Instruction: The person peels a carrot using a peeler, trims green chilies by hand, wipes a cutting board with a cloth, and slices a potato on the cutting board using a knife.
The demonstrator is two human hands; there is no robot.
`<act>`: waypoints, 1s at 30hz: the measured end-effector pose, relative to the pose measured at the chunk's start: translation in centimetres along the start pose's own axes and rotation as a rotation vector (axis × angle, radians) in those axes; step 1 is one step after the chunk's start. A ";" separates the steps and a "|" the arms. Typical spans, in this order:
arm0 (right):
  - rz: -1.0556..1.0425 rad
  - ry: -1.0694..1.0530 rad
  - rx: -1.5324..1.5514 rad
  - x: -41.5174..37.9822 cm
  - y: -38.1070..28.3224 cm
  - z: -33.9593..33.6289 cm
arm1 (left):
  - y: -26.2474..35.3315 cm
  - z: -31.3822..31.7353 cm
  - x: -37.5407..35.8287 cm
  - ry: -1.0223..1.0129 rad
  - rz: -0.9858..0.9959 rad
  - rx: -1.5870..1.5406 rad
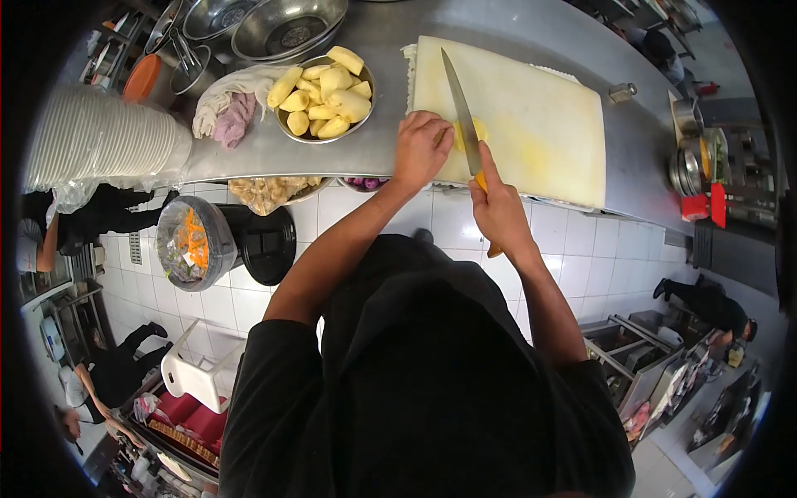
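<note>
On the left part of a white cutting board [531,108] lies a piece of peeled yellow potato [479,130], partly hidden by the blade. My right hand [498,203] is wrapped round the yellow handle of a long knife [462,104], its index finger stretched along the blade. The blade points away from me, over the potato. My left hand [422,149] has its fingers curled at the potato's left side, at the board's edge. Left of the board, a metal bowl [371,106] holds several peeled potatoes [334,80].
Cloths [237,108] lie left of the bowl, near metal bowls [286,29] and stacked plastic containers [108,137]. A small metal shaker [622,92] stands right of the board. Below the counter is a lined waste bin [195,242]. Other people are in the background.
</note>
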State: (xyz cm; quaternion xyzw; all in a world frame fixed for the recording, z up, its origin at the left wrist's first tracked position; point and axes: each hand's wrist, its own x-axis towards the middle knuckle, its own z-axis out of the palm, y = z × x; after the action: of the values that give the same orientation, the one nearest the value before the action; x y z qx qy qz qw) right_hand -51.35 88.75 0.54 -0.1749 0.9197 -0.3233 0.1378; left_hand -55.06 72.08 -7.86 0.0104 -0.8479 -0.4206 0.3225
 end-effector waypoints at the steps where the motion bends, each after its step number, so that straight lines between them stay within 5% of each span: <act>1: 0.003 -0.015 0.013 0.0 -0.3 -0.2 | 0.0 0.0 0.0 0.002 -0.001 0.000; 30: -0.013 -0.072 -0.006 0.4 -1.5 -0.7 | 0.0 0.0 0.0 -0.001 -0.007 0.009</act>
State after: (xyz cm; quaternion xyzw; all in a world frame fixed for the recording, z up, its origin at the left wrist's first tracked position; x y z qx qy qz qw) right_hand -51.63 87.87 2.02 -0.1926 0.9140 -0.3150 0.1681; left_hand -55.06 72.11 -7.87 0.0145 -0.8499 -0.4181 0.3205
